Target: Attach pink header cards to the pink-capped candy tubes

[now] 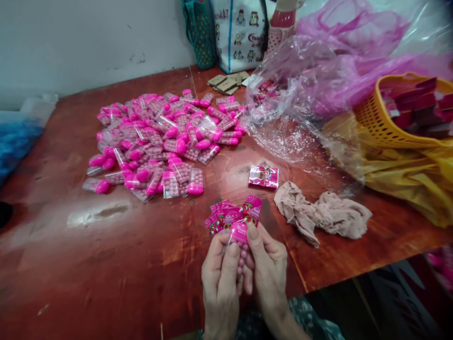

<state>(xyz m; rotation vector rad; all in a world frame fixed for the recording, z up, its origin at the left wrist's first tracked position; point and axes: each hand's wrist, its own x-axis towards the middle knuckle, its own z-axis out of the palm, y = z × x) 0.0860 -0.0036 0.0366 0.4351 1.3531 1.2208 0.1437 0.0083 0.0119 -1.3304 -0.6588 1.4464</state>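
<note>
Both my hands meet at the table's near edge. My left hand (pixel 220 269) and my right hand (pixel 268 264) are closed together on a small clear candy container with a pink cap (pixel 239 238), filled with pink beads. A fan of pink printed labels (pixel 231 215) sticks up above my fingers, pinched between the hands. One more pink label sheet (pixel 264 176) lies flat on the table just beyond. A big pile of the same pink-capped candy containers (pixel 163 139) covers the table's middle left.
The red-brown wooden table (pixel 106 264) ends at my lap. A crumpled beige cloth (pixel 323 215) lies right of my hands. Clear and pink plastic bags (pixel 318 80), an orange basket (pixel 385 118) of red boxes on a yellow bag, cardboard pieces (pixel 228 82) and printed bags (pixel 239 33) stand behind.
</note>
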